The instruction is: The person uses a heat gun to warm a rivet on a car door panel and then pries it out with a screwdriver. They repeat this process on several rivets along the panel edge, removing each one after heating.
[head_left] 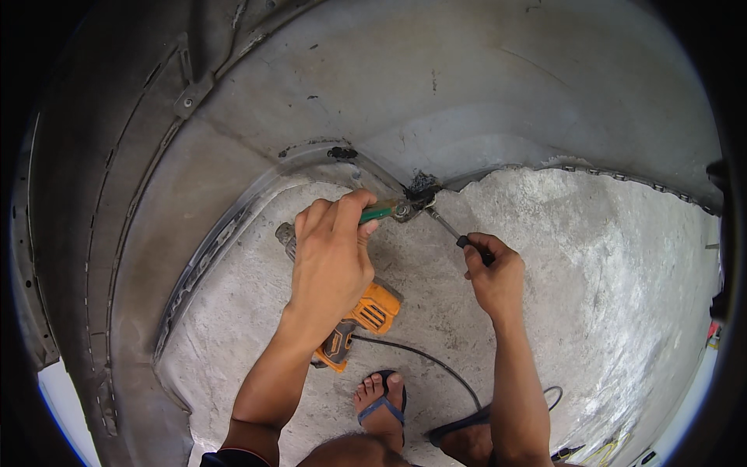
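Note:
My left hand (331, 249) is closed round a pair of pliers (379, 212) with a green handle. The jaws sit at the lower edge of a grey sheet-metal panel (467, 86), beside a blackened, rough patch (421, 184). My right hand (498, 279) grips the black handle of a screwdriver (447, 225). Its metal shaft slants up and left, and the tip meets the area by the plier jaws. Just what the jaws bite on is too small to make out.
Below my left forearm an orange and black power tool (377, 307) lies on the concrete floor (615, 272), with a black cord (436, 362) curving toward my feet. My sandalled foot (381, 405) stands nearby. Along the left runs a curved metal flange (210, 249), and the panel's lower right edge is jagged.

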The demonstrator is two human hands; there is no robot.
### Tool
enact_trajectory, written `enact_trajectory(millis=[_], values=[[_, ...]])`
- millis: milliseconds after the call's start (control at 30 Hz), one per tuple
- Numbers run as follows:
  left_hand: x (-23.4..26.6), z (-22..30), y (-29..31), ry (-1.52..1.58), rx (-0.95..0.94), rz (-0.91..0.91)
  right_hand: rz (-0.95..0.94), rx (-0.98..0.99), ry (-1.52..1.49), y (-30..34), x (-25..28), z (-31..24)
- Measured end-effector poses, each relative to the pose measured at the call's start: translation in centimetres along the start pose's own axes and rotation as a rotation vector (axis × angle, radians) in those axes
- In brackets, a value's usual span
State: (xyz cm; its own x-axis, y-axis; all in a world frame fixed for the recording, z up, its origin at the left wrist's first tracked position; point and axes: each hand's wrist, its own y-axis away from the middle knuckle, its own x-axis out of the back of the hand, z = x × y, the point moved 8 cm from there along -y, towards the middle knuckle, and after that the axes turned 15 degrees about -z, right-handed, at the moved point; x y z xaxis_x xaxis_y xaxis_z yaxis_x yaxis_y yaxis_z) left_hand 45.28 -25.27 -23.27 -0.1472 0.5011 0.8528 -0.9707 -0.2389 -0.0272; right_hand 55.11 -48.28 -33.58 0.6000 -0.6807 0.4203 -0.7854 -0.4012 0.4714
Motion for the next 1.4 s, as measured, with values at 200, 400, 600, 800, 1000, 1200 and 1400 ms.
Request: enact_trajectory(millis=[200,400,600,800,1000,1200,1400], values=[[-0.3,-0.3,0.0,0.009,0.013,-0.018,0.041,0.049,0.118,0.9,0.5,-2.2],[-0.4,0.0,0.1,-0.002,-0.018,-0.014,0.041,0.043,0.122,0.8,0.4,-2.8],[-0.1,0.4,0.4,0.022,-0.047,0.020,0.041,0.038,0.126,0.7,0.4,-2.6],[-0.4,0.3,0.4,0.030,-0.025,-0.002,0.033,0.033,0.097,0.5,-0.1,-2.2],[-0.5,0.3,0.5,0.031,-0.019,-0.012,0.037,0.052,0.068,0.3,-0.2,-2.0],[-0.6,0.3,0.5,0.018,-0.019,-0.034,0.029,0.048,0.031,0.1,-0.3,-1.8],[-0.2,0.3,0.6,0.021,-0.021,0.001,0.045,0.047,0.003,0.3,-0.4,-1.3]])
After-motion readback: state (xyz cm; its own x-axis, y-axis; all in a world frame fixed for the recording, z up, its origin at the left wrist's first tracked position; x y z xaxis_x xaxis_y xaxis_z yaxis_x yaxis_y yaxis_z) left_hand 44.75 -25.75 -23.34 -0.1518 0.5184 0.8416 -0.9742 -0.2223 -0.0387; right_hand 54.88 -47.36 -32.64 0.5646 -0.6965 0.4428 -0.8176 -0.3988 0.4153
